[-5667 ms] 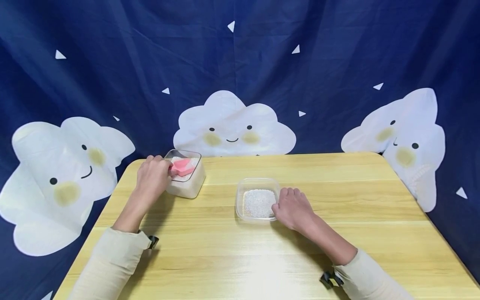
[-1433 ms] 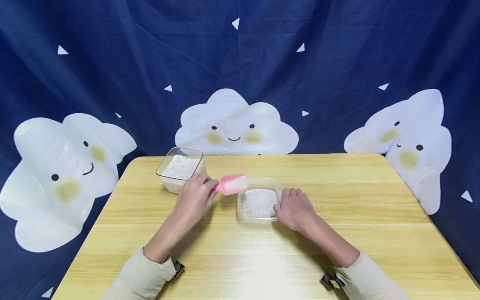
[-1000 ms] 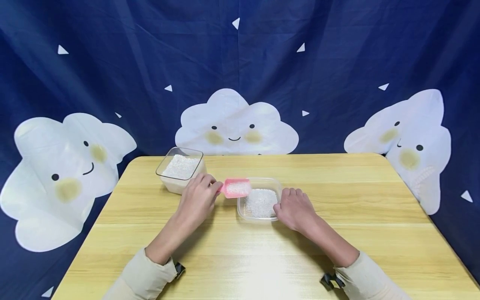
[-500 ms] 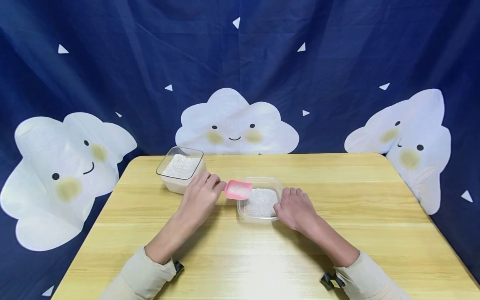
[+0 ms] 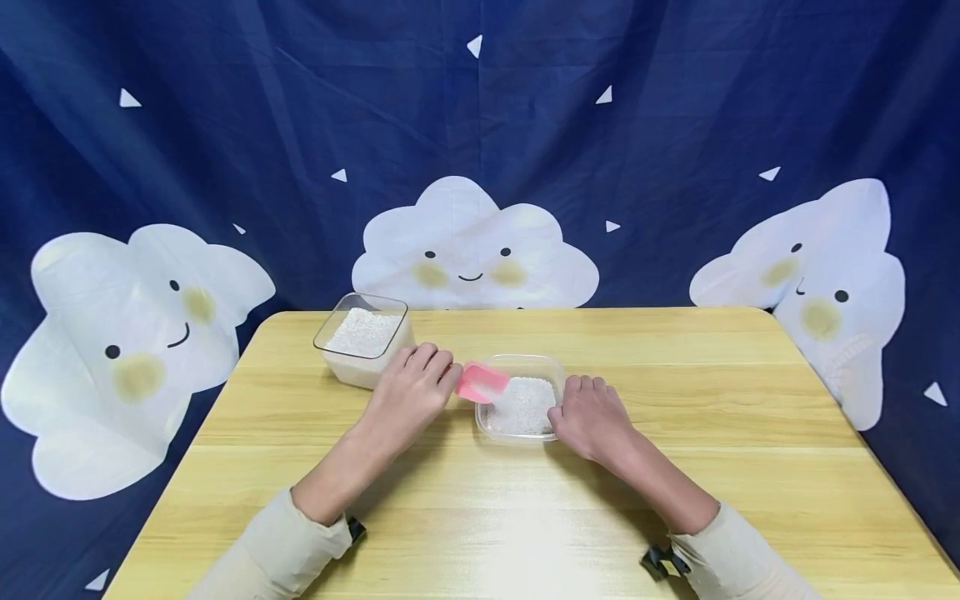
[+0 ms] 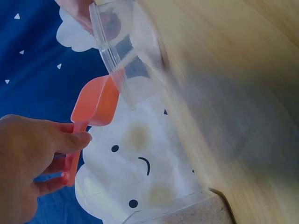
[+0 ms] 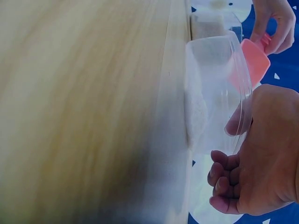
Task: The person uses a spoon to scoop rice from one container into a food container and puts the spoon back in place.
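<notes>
My left hand (image 5: 411,390) grips the handle of a pink scoop (image 5: 482,382). The scoop is tipped over the left rim of a clear plastic food container (image 5: 536,362), and a little white grain, like rice, shows in its bowl. In the left wrist view a pale streak runs from the scoop (image 6: 96,100) into the container. White grains (image 5: 522,406) cover the container's bottom. At the container's right side my right hand (image 5: 596,419) holds the rim, with the thumb at the wall and the other fingers curled, as the right wrist view shows.
A square clear canister (image 5: 352,368) filled with white grains stands open at the table's back left, close behind my left hand. The wooden table (image 5: 675,375) ends at a dark blue curtain (image 5: 525,125) printed with clouds.
My left hand has carried the scoop from the canister rightward to the container. In the last second the scoop has tilted further and its load has shrunk. My right hand has stayed put.
</notes>
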{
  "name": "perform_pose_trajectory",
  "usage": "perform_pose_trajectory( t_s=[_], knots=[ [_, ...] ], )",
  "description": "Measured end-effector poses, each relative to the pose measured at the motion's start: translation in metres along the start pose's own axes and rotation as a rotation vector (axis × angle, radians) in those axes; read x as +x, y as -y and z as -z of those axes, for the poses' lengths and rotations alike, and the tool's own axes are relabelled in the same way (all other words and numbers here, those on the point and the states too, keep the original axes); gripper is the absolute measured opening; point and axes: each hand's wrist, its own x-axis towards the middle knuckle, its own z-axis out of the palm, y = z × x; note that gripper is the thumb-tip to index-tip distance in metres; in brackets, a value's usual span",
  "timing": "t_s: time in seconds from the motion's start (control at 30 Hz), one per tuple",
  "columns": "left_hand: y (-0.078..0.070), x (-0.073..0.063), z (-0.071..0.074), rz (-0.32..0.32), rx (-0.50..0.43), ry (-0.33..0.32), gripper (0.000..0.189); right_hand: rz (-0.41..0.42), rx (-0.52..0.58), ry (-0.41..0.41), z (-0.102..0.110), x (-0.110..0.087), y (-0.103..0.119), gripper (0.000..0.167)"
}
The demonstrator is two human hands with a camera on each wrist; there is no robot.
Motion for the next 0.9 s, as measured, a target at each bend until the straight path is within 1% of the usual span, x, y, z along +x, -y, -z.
perform_pose_trajectory(
  t_s=[0.2,0.33,0.43,0.6,0.8,0.9],
  knots=[
    [0.001,0.004,0.001,-0.053,0.034,-0.047,0.026,0.0,0.002,-0.006,0.0,0.001,0.0,0.034],
    [0.002,0.005,0.003,-0.061,0.03,-0.061,0.023,0.003,0.006,-0.013,-0.001,0.001,-0.001,0.033],
    [0.005,0.005,0.003,-0.049,0.018,-0.065,0.022,0.004,0.008,-0.011,-0.002,0.001,-0.001,0.032],
    [0.011,0.006,0.006,-0.011,0.009,-0.062,0.021,0.006,0.006,-0.016,-0.001,0.0,-0.001,0.032],
    [0.023,0.005,0.009,0.047,0.031,-0.069,0.022,0.007,0.006,-0.021,-0.001,0.0,-0.001,0.032],
    [0.029,0.004,0.009,0.075,0.041,-0.062,0.023,0.007,0.008,-0.023,-0.001,0.001,-0.001,0.033]
  ],
)
